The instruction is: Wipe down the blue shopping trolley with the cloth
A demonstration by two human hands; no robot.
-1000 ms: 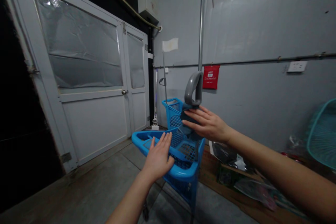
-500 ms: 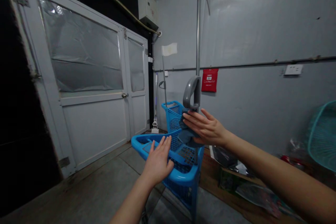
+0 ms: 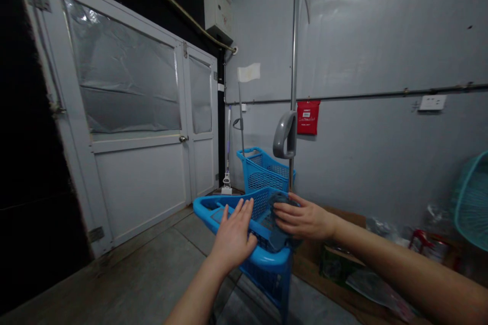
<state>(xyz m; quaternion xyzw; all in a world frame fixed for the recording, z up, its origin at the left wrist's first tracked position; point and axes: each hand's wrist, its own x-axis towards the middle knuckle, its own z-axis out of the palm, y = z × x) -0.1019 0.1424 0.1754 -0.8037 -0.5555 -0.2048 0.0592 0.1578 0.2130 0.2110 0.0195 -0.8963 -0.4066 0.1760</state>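
A blue plastic shopping cart (image 3: pixel 269 259) stands before me, with a metal pole (image 3: pixel 294 61) rising from its right side. A grey loop handle (image 3: pixel 285 134) is fixed on that pole. My right hand (image 3: pixel 301 218) is closed around a dark blue-grey cloth (image 3: pixel 280 223), low on the pole near the cart's rim. Whether the cloth wraps fully round the pole is hidden by my fingers. My left hand (image 3: pixel 234 233) lies with fingers stretched out on the cart's near edge.
A second blue cart (image 3: pixel 263 167) with a white flag (image 3: pixel 249 72) is behind, beside a mop (image 3: pixel 227 162). White double doors (image 3: pixel 141 177) stand to the left. Cardboard, plastic bags and cans (image 3: pixel 429 246) lie along the wall at right, below a teal fan-like cage (image 3: pixel 473 203).
My right hand has slid down the pole with the cloth, from just under the grey handle to near the cart's rim. My left hand stays on the cart. The view has shifted slightly.
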